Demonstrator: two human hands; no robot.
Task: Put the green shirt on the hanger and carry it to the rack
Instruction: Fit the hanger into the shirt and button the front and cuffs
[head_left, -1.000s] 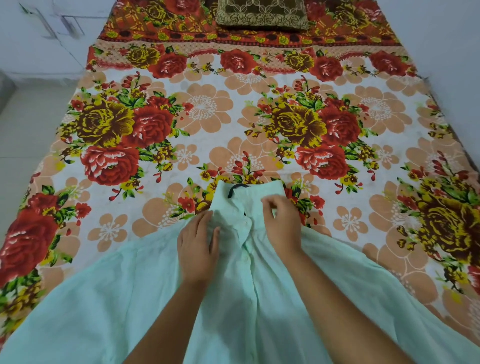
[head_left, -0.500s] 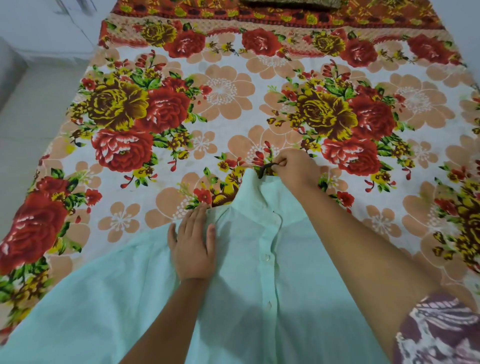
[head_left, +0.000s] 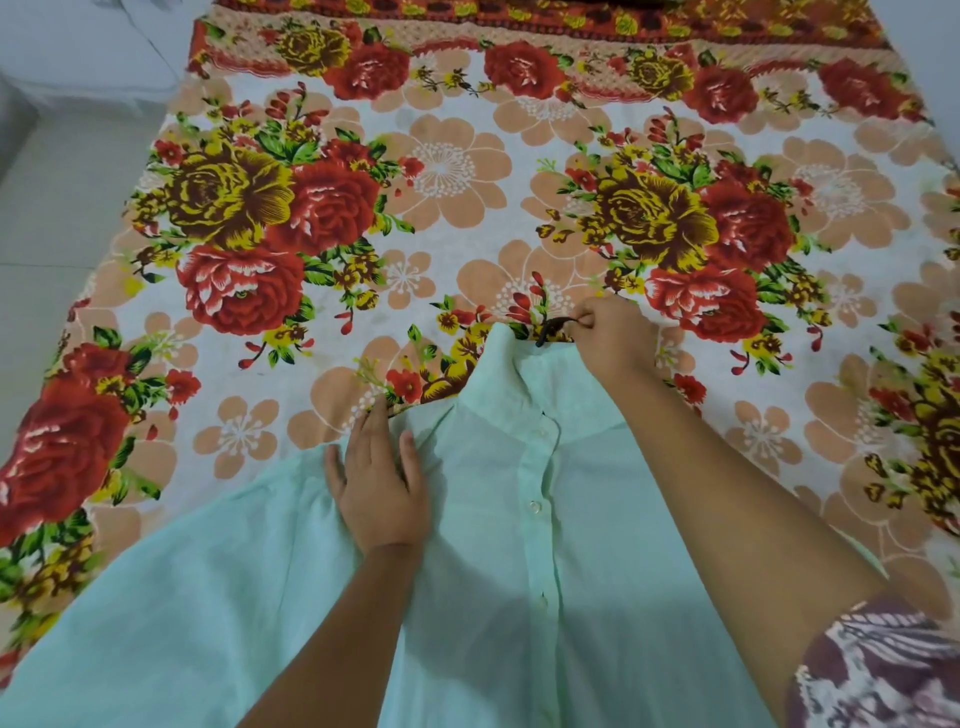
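The pale green shirt (head_left: 519, 545) lies buttoned and face up on the bed, its collar pointing away from me. A thin black hanger hook (head_left: 551, 328) sticks out of the collar; the rest of the hanger is hidden inside the shirt. My right hand (head_left: 613, 335) pinches that hook just past the collar. My left hand (head_left: 376, 480) rests flat, fingers straight, on the shirt's left shoulder area.
The bed carries a floral sheet (head_left: 447, 171) with red and yellow roses. Pale floor (head_left: 57, 218) runs along the bed's left side, and a white wall (head_left: 930, 52) stands at the far right. No rack is in view.
My right hand left the collar fabric, reached further up and took hold of the hanger hook. The left hand stayed pressed on the shirt, and the view tilted down.
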